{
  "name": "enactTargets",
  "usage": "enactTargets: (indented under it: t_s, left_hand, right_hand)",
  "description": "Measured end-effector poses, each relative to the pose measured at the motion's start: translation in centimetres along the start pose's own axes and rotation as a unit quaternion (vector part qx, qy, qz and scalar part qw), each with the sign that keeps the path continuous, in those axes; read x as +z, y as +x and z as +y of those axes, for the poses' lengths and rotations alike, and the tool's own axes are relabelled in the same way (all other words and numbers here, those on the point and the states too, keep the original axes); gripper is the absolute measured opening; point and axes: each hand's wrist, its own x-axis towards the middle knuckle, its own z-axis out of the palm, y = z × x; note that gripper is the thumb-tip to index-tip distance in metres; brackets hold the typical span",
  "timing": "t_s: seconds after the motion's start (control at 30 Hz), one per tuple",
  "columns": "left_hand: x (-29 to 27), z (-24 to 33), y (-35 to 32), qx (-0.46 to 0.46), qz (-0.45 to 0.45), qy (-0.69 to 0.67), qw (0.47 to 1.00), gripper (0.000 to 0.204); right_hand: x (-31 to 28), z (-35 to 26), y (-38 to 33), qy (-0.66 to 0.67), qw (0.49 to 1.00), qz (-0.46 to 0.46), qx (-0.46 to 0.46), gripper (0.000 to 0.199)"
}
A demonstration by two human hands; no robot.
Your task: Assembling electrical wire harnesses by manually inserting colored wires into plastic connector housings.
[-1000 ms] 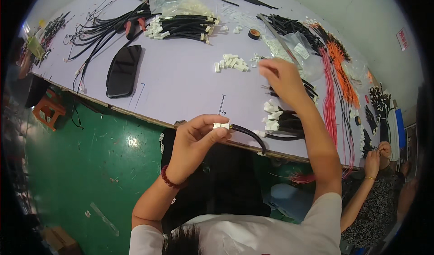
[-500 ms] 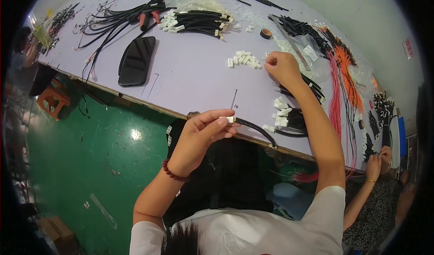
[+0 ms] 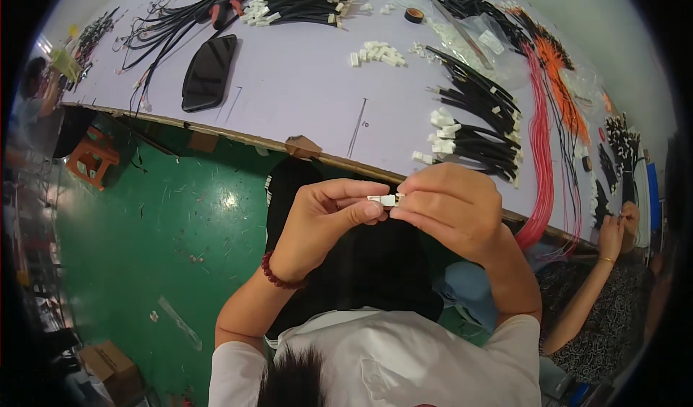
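Observation:
Over the table's front edge, my left hand (image 3: 328, 212) pinches a small white connector (image 3: 385, 200) between thumb and fingers. My right hand (image 3: 458, 208) meets it from the right, its fingertips pressed together at the connector's wire end. A bit of wire shows between the two hands; the black cable behind it is hidden by my right hand. Whatever else the right fingers hold cannot be made out. Just beyond my right hand lie black cables (image 3: 480, 143) with white connectors (image 3: 444, 133) on their left ends. Farther back is a small pile of loose white connectors (image 3: 380, 54).
A black phone (image 3: 209, 75) lies on the table (image 3: 289, 82) at left. Behind it are bundled black cables (image 3: 303, 6) and red-handled pliers (image 3: 219, 15). Pink wires (image 3: 540, 154), orange wires (image 3: 559, 97) and a tape roll (image 3: 413, 15) lie rightward. Another person's hands (image 3: 619, 230) work at far right.
My right hand has come back from beside the loose connector pile to the connector in my left hand. The cable that hung visibly from it is now covered. The view has shifted slightly.

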Motion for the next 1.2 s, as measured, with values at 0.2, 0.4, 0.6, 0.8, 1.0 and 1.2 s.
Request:
enactTargets:
  t_s: [0.2,0.4,0.6,0.8,1.0,1.2]
  left_hand:
    - [1.5,-0.4,-1.1,-0.004,0.009,-0.003,1.0,0.023]
    - [2.3,-0.7,-1.5,0.006,0.004,0.003,1.0,0.022]
    - [2.6,-1.1,-1.8,0.023,0.006,0.048,0.999,0.021]
    - [2.6,-1.5,-1.9,0.042,0.01,0.067,0.997,0.019]
    - [2.4,-1.6,-1.9,0.029,0.013,0.053,0.998,0.018]
    - [2.7,-1.9,-1.6,0.04,0.025,0.087,0.995,0.018]
  right_hand:
    - [-0.2,-0.5,-1.7,0.003,0.999,0.005,-0.054,0.023]
    - [-0.6,-1.2,-2.9,0.019,0.998,0.051,-0.024,0.023]
    - [-1.0,-2.3,-3.8,-0.002,0.999,0.027,0.022,0.033]
    - [-1.1,-2.6,-4.0,-0.004,0.998,0.012,0.054,0.041]
    - [-0.7,-2.8,-4.0,-0.013,0.999,0.023,0.038,0.045]
    - [-0.5,-3.0,-3.9,-0.019,0.998,0.009,0.066,0.046]
